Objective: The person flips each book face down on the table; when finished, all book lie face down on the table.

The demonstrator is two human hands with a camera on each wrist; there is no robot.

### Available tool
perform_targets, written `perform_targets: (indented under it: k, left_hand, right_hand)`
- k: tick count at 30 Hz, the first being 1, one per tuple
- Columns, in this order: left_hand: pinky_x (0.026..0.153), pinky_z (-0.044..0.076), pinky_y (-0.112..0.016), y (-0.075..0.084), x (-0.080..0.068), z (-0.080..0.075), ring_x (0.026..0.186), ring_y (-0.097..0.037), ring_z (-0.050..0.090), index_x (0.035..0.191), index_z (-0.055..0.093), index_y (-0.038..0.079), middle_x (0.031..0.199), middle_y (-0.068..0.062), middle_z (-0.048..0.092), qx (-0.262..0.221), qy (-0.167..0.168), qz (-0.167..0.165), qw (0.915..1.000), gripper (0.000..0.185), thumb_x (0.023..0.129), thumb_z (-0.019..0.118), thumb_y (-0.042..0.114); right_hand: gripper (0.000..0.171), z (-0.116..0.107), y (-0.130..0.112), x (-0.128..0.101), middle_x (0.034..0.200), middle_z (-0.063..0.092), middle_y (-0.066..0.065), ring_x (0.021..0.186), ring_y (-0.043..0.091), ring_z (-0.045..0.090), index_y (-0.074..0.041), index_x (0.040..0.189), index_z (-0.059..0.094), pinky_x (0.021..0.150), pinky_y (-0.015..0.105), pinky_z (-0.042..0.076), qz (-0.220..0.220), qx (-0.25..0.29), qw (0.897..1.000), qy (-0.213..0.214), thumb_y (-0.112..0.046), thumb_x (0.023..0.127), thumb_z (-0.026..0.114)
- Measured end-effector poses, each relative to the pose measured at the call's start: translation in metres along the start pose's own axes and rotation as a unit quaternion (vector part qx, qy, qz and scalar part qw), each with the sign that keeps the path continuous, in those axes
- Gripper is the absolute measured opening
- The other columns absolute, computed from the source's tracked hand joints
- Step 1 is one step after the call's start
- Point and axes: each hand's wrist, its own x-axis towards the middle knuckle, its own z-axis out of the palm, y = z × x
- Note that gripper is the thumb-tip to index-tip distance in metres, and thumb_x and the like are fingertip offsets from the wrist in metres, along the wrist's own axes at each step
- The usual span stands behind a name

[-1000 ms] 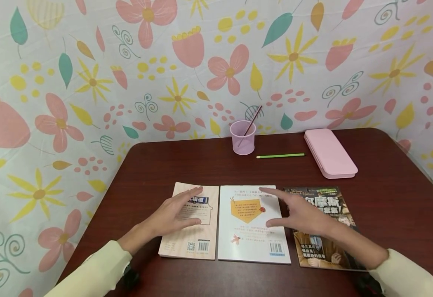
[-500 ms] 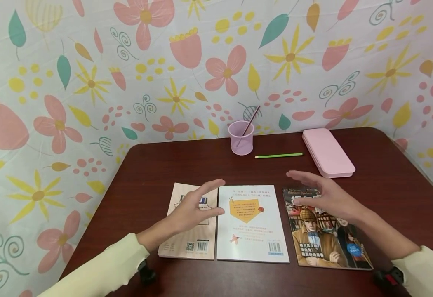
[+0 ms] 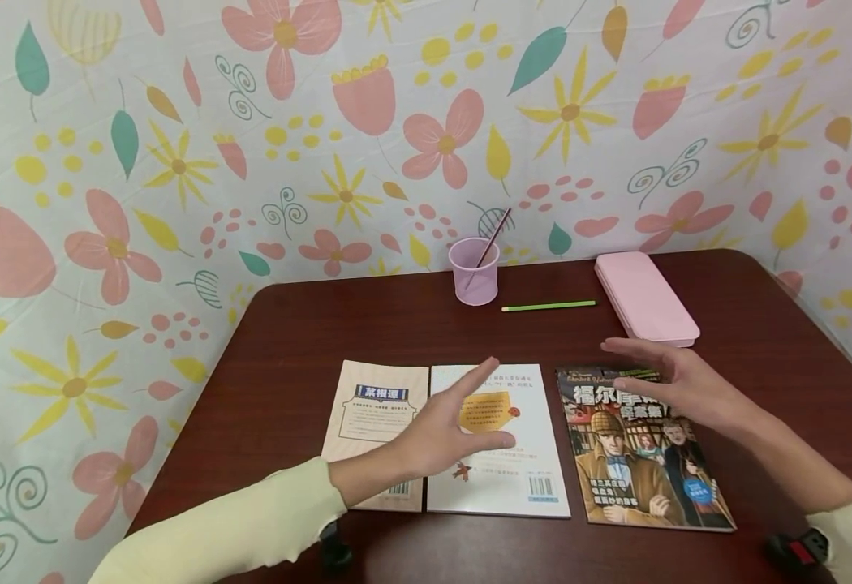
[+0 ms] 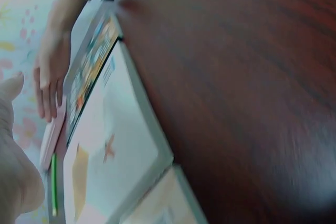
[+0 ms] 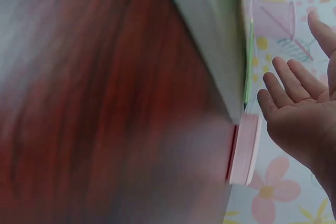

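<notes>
Three books lie side by side on the dark wooden table. A cream book [image 3: 375, 414] is at the left, a white book [image 3: 495, 491] with a yellow panel in the middle, and a comic-style book [image 3: 638, 478] with a figure in a brown coat at the right. My left hand [image 3: 444, 426] hovers over the white book, fingers extended and thumb apart, holding nothing. Over the top right part of the comic-style book is my right hand [image 3: 696, 393], also with straight fingers and nothing in it. The right wrist view shows its palm [image 5: 304, 121] with fingers spread.
A lilac mesh pencil cup [image 3: 475, 280] with a dark pencil in it stands at the back of the table [image 3: 309, 324]. To its right lie a green pencil [image 3: 548, 306] and a pink pencil case [image 3: 647, 300]. A floral cloth [image 3: 251, 162] hangs behind.
My left hand has moved right from the cream book to over the white book. My right hand has moved right and up from the white book's edge, uncovering the comic-style cover. The books stay put.
</notes>
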Motion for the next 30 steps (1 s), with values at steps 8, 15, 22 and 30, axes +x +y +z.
perform_targets:
  k: [8, 15, 22, 30]
  left_hand:
    - [0.125, 0.032, -0.042, 0.008, 0.003, 0.032, 0.155, -0.011, 0.032, 0.17, 0.025, 0.032, 0.171, 0.013, 0.031, 0.01, -0.032, 0.01, 0.9994, 0.099, 0.092, 0.085, 0.043]
    - [0.123, 0.034, -0.031, 0.006, 0.004, 0.054, 0.153, -0.015, 0.038, 0.168, 0.033, 0.014, 0.169, 0.002, 0.038, 0.091, -0.044, 0.045, 0.9938, 0.098, 0.091, 0.085, 0.045]
    - [0.123, 0.032, -0.03, 0.003, 0.002, 0.07, 0.154, -0.016, 0.035, 0.166, 0.033, 0.006, 0.169, -0.006, 0.038, 0.167, -0.061, 0.06, 0.9824, 0.103, 0.089, 0.084, 0.053]
    - [0.124, 0.028, -0.026, 0.006, -0.001, 0.086, 0.158, -0.015, 0.025, 0.168, 0.027, 0.004, 0.172, -0.008, 0.03, 0.259, -0.088, 0.078, 0.9586, 0.112, 0.089, 0.077, 0.066]
  right_hand:
    - [0.057, -0.01, 0.016, -0.009, 0.155, 0.055, 0.017, 0.13, -0.019, 0.041, -0.008, 0.156, 0.053, 0.089, 0.008, 0.047, 0.011, -0.018, 1.0, 0.022, -0.022, 0.104, 0.073]
    - [0.055, -0.016, 0.024, -0.013, 0.153, 0.056, 0.015, 0.134, -0.011, 0.043, -0.011, 0.152, 0.058, 0.087, 0.006, 0.043, 0.039, -0.055, 0.997, 0.033, -0.027, 0.102, 0.075]
    - [0.054, -0.02, 0.029, -0.018, 0.15, 0.058, 0.022, 0.133, 0.007, 0.055, -0.007, 0.15, 0.059, 0.086, 0.004, 0.044, 0.038, -0.084, 0.995, 0.025, -0.026, 0.102, 0.075]
    - [0.059, -0.018, 0.032, -0.018, 0.15, 0.055, 0.029, 0.138, 0.047, 0.053, -0.001, 0.151, 0.056, 0.081, 0.012, 0.052, 0.044, -0.1, 0.994, 0.006, -0.015, 0.098, 0.079]
